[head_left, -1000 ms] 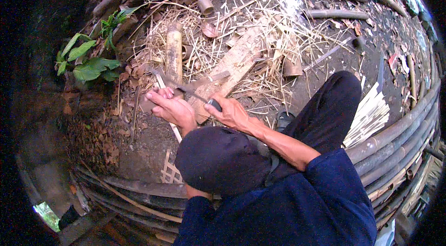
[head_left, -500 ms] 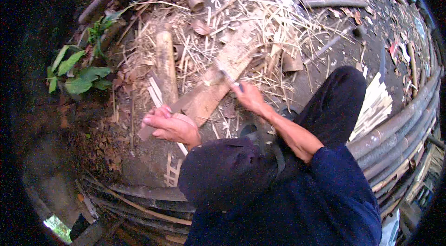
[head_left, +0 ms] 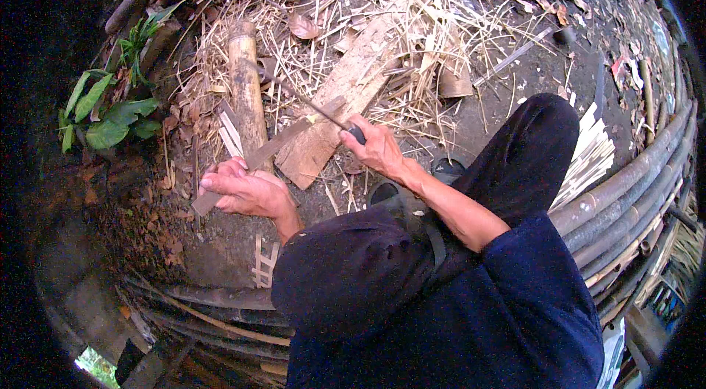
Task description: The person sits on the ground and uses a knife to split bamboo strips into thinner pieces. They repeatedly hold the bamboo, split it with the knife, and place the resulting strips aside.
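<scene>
Head view: left hand [head_left: 246, 194] grips a bamboo strip [head_left: 268, 154], right hand [head_left: 375, 148] grips a knife [head_left: 309, 104]

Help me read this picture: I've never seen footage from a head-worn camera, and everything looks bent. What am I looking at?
It is one wide fisheye view from a camera on a person's head, looking down, so straight edges curve. The left hand grips a flat bamboo strip that slants across a wooden plank. The right hand holds a long thin blade laid on the strip. A thick bamboo section lies beside them on the dirt ground, among straw-like shavings. Pale split slats are stacked at right by long bamboo poles.
</scene>
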`<state>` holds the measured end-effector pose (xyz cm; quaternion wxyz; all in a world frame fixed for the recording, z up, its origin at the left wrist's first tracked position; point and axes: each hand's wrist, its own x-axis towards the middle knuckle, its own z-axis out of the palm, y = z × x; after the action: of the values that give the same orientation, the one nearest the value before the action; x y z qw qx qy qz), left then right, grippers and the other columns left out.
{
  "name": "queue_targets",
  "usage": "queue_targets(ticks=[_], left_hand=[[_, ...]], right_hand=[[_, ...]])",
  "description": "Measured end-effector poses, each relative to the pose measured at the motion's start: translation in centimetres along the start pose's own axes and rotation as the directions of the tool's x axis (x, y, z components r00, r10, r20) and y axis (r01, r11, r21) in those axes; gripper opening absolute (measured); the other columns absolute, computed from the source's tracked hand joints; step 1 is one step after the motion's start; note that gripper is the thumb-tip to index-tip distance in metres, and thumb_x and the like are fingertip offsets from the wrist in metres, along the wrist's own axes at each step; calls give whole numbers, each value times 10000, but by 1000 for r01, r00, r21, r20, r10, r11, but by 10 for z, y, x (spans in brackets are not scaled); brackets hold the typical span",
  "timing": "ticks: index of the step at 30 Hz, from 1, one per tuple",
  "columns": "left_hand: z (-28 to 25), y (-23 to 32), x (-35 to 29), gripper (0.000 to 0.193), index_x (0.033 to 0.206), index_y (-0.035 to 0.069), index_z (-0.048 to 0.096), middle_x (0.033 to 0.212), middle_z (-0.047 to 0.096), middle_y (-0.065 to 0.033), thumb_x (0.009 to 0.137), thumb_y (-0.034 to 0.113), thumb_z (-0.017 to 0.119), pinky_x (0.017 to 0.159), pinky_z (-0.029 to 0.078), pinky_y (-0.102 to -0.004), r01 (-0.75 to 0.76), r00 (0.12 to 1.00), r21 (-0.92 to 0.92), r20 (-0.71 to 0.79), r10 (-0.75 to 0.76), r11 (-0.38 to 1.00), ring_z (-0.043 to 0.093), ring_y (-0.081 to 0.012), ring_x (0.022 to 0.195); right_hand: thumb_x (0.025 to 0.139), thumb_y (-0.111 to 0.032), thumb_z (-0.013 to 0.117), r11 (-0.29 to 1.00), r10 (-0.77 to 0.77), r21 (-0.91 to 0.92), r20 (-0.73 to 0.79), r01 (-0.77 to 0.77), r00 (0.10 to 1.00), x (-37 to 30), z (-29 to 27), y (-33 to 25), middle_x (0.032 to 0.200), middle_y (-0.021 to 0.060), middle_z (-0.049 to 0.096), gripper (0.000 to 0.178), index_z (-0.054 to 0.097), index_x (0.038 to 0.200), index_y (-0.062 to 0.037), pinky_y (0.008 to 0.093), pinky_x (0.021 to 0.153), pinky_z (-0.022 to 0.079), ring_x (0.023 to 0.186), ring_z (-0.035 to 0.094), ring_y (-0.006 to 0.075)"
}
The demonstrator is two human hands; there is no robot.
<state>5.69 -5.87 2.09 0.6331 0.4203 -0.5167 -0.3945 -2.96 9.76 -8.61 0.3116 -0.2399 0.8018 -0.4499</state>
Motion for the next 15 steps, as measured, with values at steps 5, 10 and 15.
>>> queue_targets(ticks=[5, 10, 15], left_hand=[[5, 7, -7, 390, 835, 65, 379, 607, 346, -8, 1002, 416, 407, 608, 363, -304, -18, 997, 42, -72, 21, 999, 359, -137, 600], [16, 11, -9, 402, 766, 80, 340, 585, 321, 4, 1012, 394, 389, 588, 351, -295, -64, 997, -16, 46, 64, 998, 342, -129, 593], [5, 10, -8, 343, 829, 86, 324, 605, 344, -1, 1019, 367, 378, 580, 353, -293, -41, 999, 53, 23, 40, 998, 344, -124, 590]], right_hand=[[915, -423, 524, 994, 79, -80, 15, -77, 997, 9, 12, 21, 817, 274, 640, 438, 599, 1095, -32, 489, 703, 489, 805, 633, 436], [914, -472, 489, 999, 23, -24, -116, -26, 993, 25, 16, 75, 792, 263, 638, 458, 594, 1124, -78, 508, 710, 497, 807, 629, 438], [900, -518, 494, 993, -27, -113, 77, 35, 997, -5, 7, 11, 883, 281, 644, 496, 595, 1075, -65, 528, 762, 490, 872, 632, 434]])
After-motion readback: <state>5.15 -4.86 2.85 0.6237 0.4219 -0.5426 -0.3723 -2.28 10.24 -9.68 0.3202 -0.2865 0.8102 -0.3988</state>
